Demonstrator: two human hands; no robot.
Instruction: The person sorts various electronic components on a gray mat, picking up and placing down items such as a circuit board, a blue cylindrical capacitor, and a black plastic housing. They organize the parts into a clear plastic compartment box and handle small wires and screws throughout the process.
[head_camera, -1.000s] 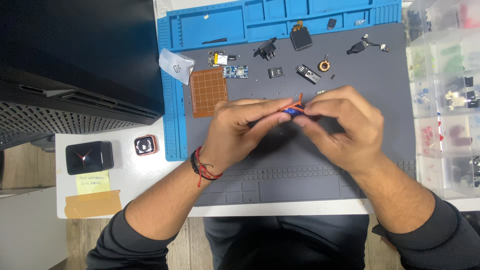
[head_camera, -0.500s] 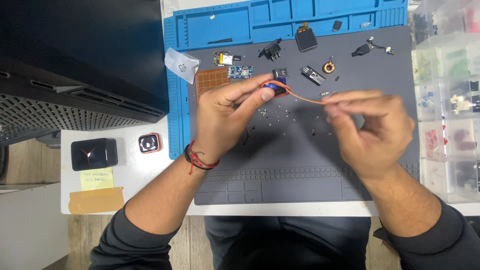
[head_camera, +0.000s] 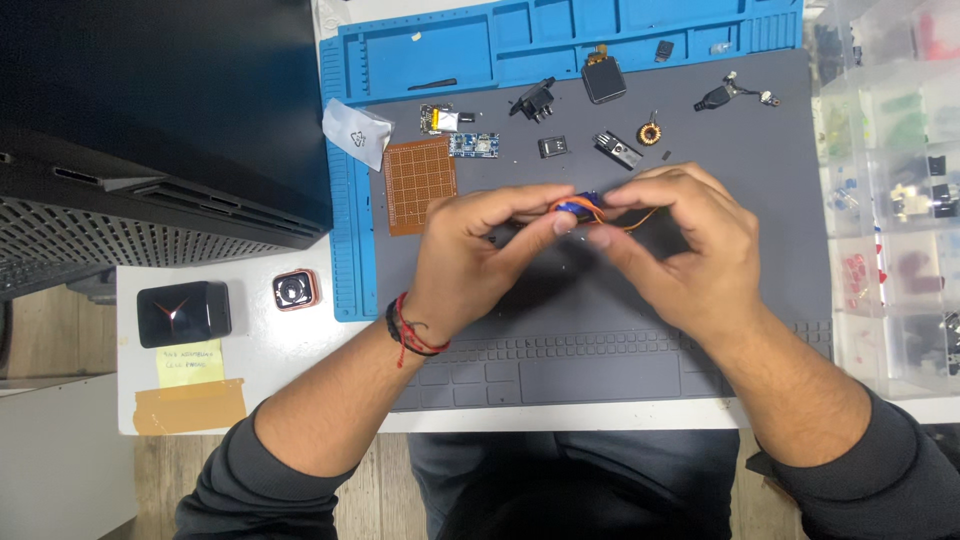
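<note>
Servo motor (head_camera: 578, 207): small, blue, pinched above the grey mat (head_camera: 600, 300), between both hands
Left hand (head_camera: 470, 255): thumb and fingertips closed on the blue body
Right hand (head_camera: 685, 250): fingers curled shut around the orange lead (head_camera: 630, 222), close against the left fingertips
Nearby: brown perforated board (head_camera: 420, 180) just left of the hands; small copper coil (head_camera: 651, 133) and black parts farther up the mat
Risk: thin lead likely to strain or tear at its root if pulled hard while wrapped tight
Risk: loose pinch could drop the part among the small pieces on the mat
</note>
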